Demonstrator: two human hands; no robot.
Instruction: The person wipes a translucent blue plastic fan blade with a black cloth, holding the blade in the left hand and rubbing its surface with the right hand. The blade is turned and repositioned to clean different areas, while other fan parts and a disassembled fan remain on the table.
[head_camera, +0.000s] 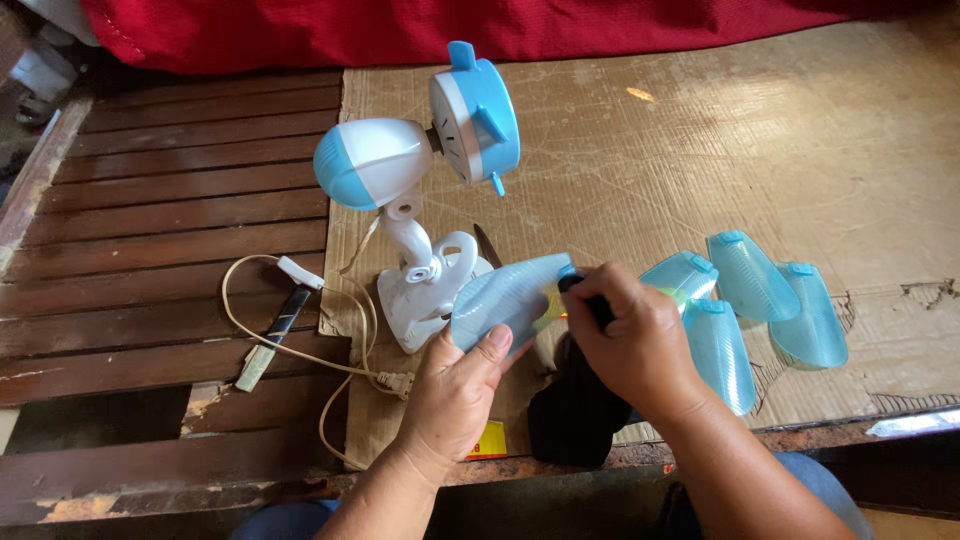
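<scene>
The sheet of brown cardboard (700, 150) covers the right part of a dark slatted wooden bench (170, 200) and serves as the work surface. On it stands a small white-and-blue desk fan (415, 200) with its guard and blades removed; the bare blue hub (478, 115) faces right and slightly toward the viewer, and the white base (430, 290) sits at the cardboard's left edge. Its cream power cord (290, 345) loops over the slats and ends in a plug (397, 382). A thin flat tool (272, 338) lies on the slats beside the cord.

Judged from this layout, disassembly appears complete: four loose translucent blue blades (760, 300) lie grouped at the right, apart from the fan. One blade appears to be under treatment; refitting has not started.

That fan blade (510, 298) is held just in front of the base. Its long axis runs from lower left to upper right, with the narrow mounting end pointing up and right.

The left hand (455, 395) pinches the blade's broad end, thumb on top. The right hand (630, 345) is closed around a small dark object (597, 305) at the blade's mounting end; what it is cannot be told.
</scene>
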